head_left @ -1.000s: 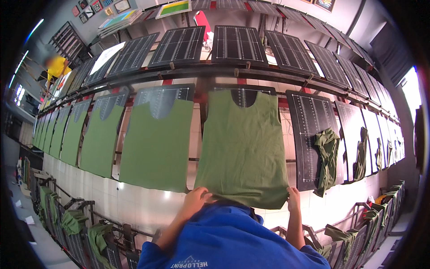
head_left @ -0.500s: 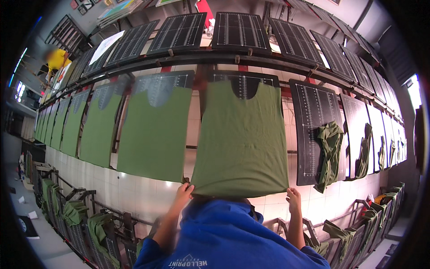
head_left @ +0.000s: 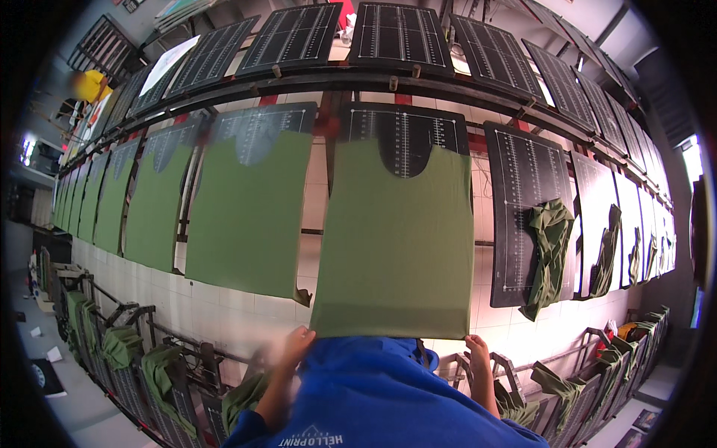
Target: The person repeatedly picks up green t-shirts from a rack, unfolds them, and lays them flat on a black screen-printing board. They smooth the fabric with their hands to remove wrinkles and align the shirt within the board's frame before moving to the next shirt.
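Observation:
A green shirt panel [head_left: 396,239] with a scooped neckline lies over a black board [head_left: 448,128] marked with white rulers, straight in front of me. The cloth looks flat and mostly smooth, and a darker band runs across it near the hem. At the hem's left corner, my left hand [head_left: 297,345] is closed, pinching the fabric. My right hand [head_left: 478,349] grips the opposite corner between thumb and fingers. Between my hands the hem stretches in a nearly straight line, close to my blue shirt.
Left of me, more boards carry spread green panels [head_left: 246,216]. A crumpled green cloth [head_left: 551,257] lies on the board to the right. Bare ruled boards [head_left: 399,37] line the far side beyond a dark rail [head_left: 336,78]. A person in yellow [head_left: 91,86] is at far left.
Both hands have drawn the hem toward me and slightly left. The panel's neckline has slid nearer, baring more of the board's top, and the wrinkles have flattened.

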A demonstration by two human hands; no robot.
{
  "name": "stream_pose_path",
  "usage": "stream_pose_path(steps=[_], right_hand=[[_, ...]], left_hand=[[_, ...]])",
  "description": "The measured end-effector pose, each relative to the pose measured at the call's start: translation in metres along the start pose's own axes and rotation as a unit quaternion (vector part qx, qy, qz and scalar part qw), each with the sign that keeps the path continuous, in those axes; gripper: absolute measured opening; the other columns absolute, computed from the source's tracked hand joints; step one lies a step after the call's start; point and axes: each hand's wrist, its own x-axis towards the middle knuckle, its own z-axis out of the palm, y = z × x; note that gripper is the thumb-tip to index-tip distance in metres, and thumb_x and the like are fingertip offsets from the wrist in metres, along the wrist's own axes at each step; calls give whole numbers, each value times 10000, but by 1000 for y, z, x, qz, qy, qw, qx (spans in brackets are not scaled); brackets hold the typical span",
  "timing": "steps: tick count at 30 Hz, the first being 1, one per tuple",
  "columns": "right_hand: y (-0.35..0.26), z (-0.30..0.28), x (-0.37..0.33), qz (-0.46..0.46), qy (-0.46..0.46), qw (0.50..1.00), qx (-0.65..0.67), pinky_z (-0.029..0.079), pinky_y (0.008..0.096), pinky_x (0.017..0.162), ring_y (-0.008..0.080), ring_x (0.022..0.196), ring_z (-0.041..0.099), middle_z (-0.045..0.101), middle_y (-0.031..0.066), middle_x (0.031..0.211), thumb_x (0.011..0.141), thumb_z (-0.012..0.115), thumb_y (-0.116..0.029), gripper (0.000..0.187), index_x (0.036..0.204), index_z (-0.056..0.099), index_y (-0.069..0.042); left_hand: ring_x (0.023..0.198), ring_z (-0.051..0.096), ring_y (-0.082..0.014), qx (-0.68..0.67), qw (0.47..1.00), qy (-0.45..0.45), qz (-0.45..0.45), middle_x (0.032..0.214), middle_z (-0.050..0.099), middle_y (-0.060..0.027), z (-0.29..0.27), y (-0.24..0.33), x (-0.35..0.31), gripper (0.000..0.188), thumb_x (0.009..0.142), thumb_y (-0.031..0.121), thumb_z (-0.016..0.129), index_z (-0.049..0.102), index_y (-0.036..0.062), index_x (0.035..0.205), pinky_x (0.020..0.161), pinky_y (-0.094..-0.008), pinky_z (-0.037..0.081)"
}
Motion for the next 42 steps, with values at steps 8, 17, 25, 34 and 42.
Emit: stream_pose_path(steps=[8, 17, 25, 34, 42], right_hand=[[-102, 51, 34, -276, 63, 947, -154, 443, 344, 986, 223, 1128, 587, 638, 160, 1215, 1038, 535, -296, 426, 1304, 555, 36], [-25, 32, 13, 3, -179, 977, -117, 499, 325, 872, 192, 1042, 617, 687, 91, 1091, 928, 669, -254, 427, 1230, 631, 45], [-187, 48, -28, -126, -70, 980, 140, 587, 319, 768, 171, 895, 683, 666, 103, 1015, 964, 543, 6, 424, 1380, 463, -1], [-224, 69, 53, -88, -137, 923, 348, 545, 350, 872, 255, 1001, 644, 607, 169, 1210, 1011, 545, -124, 408, 1395, 464, -11], [-253, 113, 61, -513, 155, 787, -305, 520, 408, 766, 301, 840, 650, 659, 126, 1014, 826, 772, -182, 529, 1290, 554, -46]], left_hand=[[1134, 606, -225, -86, 983, 91, 137, 1274, 629, -135, 6, 102, 70, 475, 1012, 293, 589, 505, -20, 1359, 971, -357, 484], [1136, 601, -186, -98, 957, -274, -2, 1261, 642, -94, -4, 61, 66, 492, 979, 208, 637, 502, -37, 1383, 1016, -339, 459], [1019, 659, -208, -448, 893, -30, -18, 1116, 668, -100, -41, 197, 53, 422, 968, 103, 611, 497, 53, 1371, 892, -348, 541], [1258, 575, -326, -586, 806, -73, -34, 1435, 522, -200, -18, 203, 120, 479, 1056, 395, 469, 434, 89, 1423, 1051, -425, 476], [1008, 622, -309, 47, 945, 229, 229, 1114, 639, -135, -7, 217, 164, 390, 934, 152, 653, 551, 33, 1292, 895, -418, 495]])
